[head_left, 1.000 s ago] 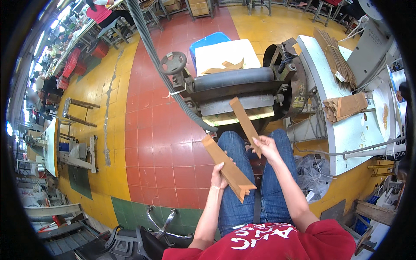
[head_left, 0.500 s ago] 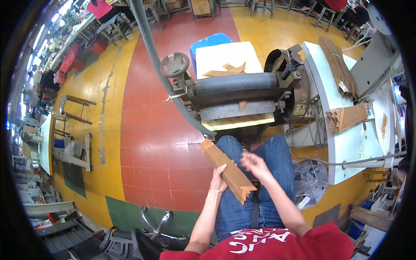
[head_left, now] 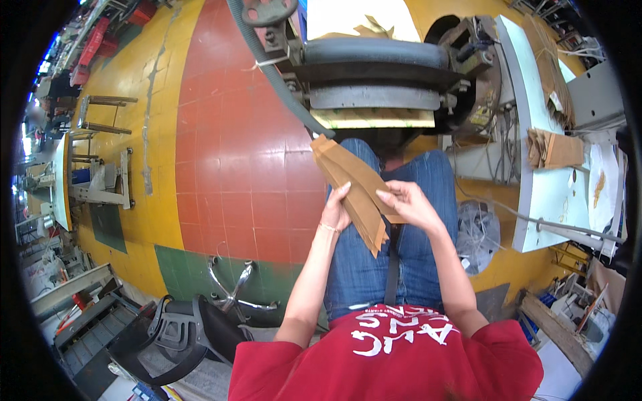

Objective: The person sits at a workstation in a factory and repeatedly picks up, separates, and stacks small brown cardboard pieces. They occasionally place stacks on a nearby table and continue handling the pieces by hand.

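Observation:
A stack of long brown strips (head_left: 343, 189), pointed at the ends, lies slantwise above my lap. My left hand (head_left: 336, 210) is closed on its left edge, thumb on top. With thumb and fingers, my right hand (head_left: 410, 204) pinches one brown strip (head_left: 367, 175) at its near end. That strip fans out to the right of the stack, and the two still overlap at the far end. What the strips are made of, I cannot make out. Beyond my knees stands a roller machine (head_left: 374, 56) with a dark roller and a metal plate in front.
A grey hose (head_left: 273, 73) runs down beside the machine's handwheel (head_left: 269, 12). On the right, a pale table (head_left: 528, 194) bears a long bundle of brown strips (head_left: 547, 70) and a shorter stack (head_left: 554, 149). A clear plastic bag (head_left: 478, 234) sits below; a black chair (head_left: 180, 337) stands lower left.
My right hand has come onto the stack and drawn one strip out to the right. A small brown piece has gone from the machine's plate. The view has tilted downward.

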### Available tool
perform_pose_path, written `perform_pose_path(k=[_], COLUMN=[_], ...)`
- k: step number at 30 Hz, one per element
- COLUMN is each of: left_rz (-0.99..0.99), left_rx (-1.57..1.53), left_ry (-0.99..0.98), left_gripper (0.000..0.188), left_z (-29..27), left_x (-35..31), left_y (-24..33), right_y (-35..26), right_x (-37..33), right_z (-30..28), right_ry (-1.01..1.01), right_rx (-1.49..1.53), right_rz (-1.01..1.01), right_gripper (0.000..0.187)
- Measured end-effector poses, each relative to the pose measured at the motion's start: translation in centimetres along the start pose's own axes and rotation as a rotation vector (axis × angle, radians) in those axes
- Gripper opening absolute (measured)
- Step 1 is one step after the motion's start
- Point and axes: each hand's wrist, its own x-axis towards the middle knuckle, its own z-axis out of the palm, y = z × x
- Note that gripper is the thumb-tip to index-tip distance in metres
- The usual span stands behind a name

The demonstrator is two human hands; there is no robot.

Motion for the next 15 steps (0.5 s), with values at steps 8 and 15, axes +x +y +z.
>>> perform_pose_path(k=[8, 15], left_rz=[0.062, 0.19], left_rx=[0.094, 0.073], left_ry=[-0.064, 0.172], left_gripper=[0.052, 0.041], left_z=[1.6, 2.4], left_x=[0.4, 0.2], left_y=[0.3, -0.6], right_y=[0.3, -0.2], right_x=[-0.1, -1.9], right_z=[1.8, 5.4], right_ry=[0.144, 0.439], right_rx=[-0.535, -0.937], right_rz=[-0.12, -0.31], right_gripper=[0.026, 0.064])
